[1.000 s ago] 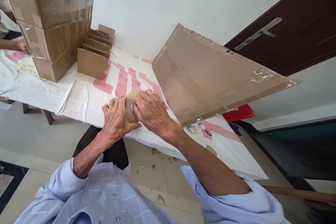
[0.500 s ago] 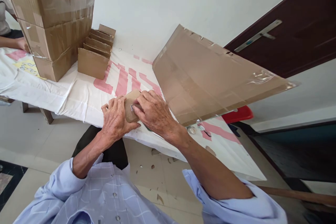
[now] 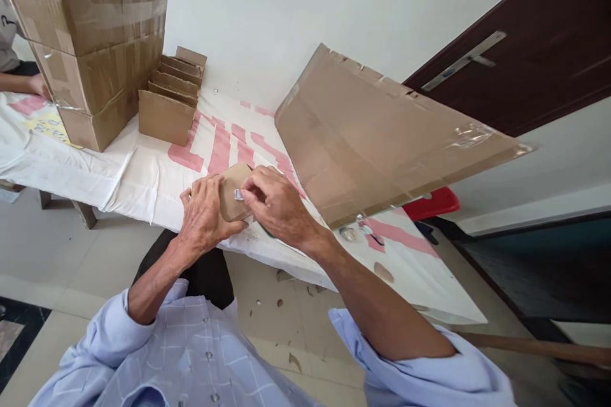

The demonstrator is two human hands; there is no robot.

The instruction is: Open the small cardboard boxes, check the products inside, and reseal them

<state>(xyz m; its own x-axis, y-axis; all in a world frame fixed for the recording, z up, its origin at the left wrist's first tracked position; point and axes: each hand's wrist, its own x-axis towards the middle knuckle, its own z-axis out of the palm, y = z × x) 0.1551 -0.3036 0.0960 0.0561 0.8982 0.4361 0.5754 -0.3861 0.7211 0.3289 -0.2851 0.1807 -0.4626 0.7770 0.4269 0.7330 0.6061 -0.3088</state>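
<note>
My left hand (image 3: 203,206) is wrapped round the near left side of a small brown cardboard piece (image 3: 233,175) with rounded corners, thumb along its lower edge. Whether it is a flat piece or a shallow box I cannot tell. On its face sits a small white sticker (image 3: 238,194) with a dark outline. The thumb and forefinger of my right hand (image 3: 277,203) pinch the sticker's right edge, the other fingers curled over the cardboard. Both hands are just above the near edge of the cloth-covered table (image 3: 153,187).
Taped cartons (image 3: 102,32) stand stacked at the left, beside a partitioned cardboard box (image 3: 167,116). A large cardboard sheet (image 3: 377,146) leans at the right, near a tape roll (image 3: 348,233) and a red plastic item (image 3: 434,202). Another person's hand (image 3: 39,86) rests at far left.
The cardboard piece has shifted slightly left with my left hand, and more of its face shows. My right fingers have drawn back a little, uncovering more of the sticker. The view has moved slightly.
</note>
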